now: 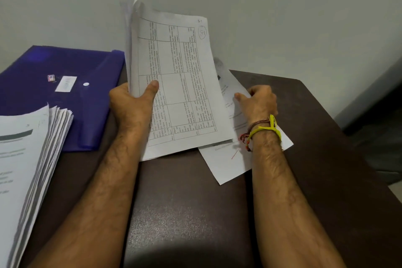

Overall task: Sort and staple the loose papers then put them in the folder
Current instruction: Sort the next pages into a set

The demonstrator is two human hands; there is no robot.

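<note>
My left hand (132,104) grips a bundle of printed papers (174,76) with a table on the top sheet, thumb on the front, lifted and tilted above the dark table (189,213). My right hand (258,102) pinches the edge of a single white sheet (226,163) that lies partly under the bundle and under my wrist. A blue plastic folder (58,72) with a snap button lies flat at the back left. A thick stack of papers (26,169) sits at the left edge, partly over the folder. No stapler is in view.
A pale wall rises just behind the table. The table's right edge drops off beside a dark floor area (374,119). A small stamp-like item (51,77) and a white label (66,84) sit on the folder.
</note>
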